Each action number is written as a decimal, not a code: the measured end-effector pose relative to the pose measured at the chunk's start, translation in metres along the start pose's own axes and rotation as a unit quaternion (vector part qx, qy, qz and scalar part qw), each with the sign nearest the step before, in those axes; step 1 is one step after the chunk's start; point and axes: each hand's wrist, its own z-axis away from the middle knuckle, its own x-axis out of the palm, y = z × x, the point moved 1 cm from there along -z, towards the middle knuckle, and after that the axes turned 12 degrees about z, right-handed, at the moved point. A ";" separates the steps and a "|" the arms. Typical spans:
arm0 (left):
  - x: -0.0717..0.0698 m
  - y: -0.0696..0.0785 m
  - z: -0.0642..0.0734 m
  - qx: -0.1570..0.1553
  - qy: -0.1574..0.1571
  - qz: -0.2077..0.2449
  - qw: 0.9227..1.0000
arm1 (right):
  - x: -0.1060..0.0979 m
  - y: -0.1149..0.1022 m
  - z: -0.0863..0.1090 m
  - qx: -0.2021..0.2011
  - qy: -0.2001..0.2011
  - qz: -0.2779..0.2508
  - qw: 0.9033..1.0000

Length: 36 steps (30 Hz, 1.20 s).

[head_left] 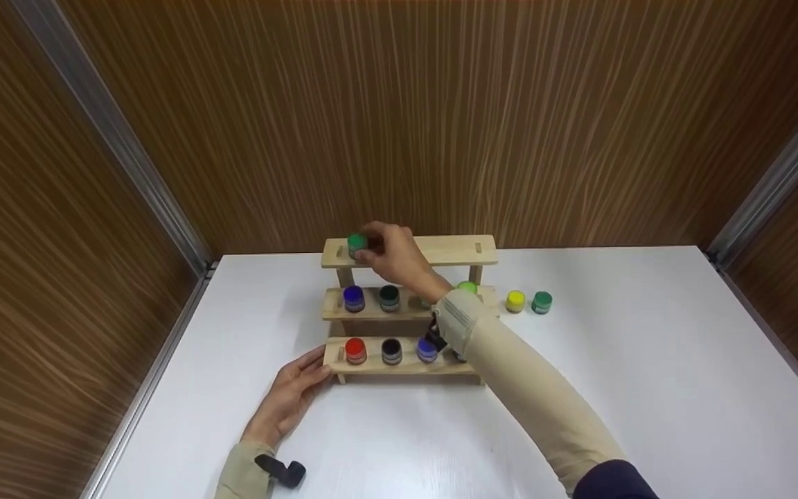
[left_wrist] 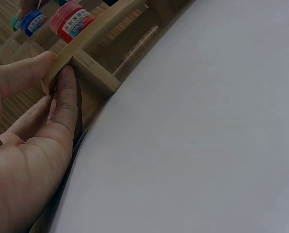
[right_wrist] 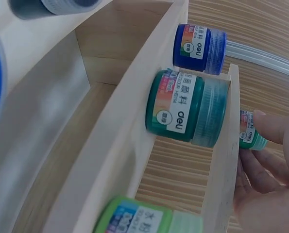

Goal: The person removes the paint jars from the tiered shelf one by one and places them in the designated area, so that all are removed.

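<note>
A three-tier wooden rack [head_left: 451, 249] stands on the white table, with small paint jars on its shelves. My right hand [head_left: 399, 258] holds a green paint jar [head_left: 357, 244] between thumb and fingers at the left end of the top shelf; the right wrist view shows the fingers around this jar [right_wrist: 251, 130]. My left hand [head_left: 289, 396] pinches the left end of the bottom shelf, thumb above and fingers beneath [left_wrist: 66, 99]. Close by on that shelf is a red jar [head_left: 355, 351]. A blue jar [head_left: 354, 298] and a dark green jar [head_left: 389, 298] sit on the middle shelf.
Right of the rack, a yellow jar [head_left: 515, 301] and another green jar [head_left: 542, 302] stand on the table. My right sleeve [head_left: 510, 367] crosses the rack's right side, partly covering some jars. Wood-grain panels [head_left: 440, 125] enclose the table's back and sides.
</note>
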 end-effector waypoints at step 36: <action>-0.002 -0.002 -0.003 0.005 0.023 -0.009 1.000 | -0.060 0.035 0.031 -0.024 0.054 0.001 0.998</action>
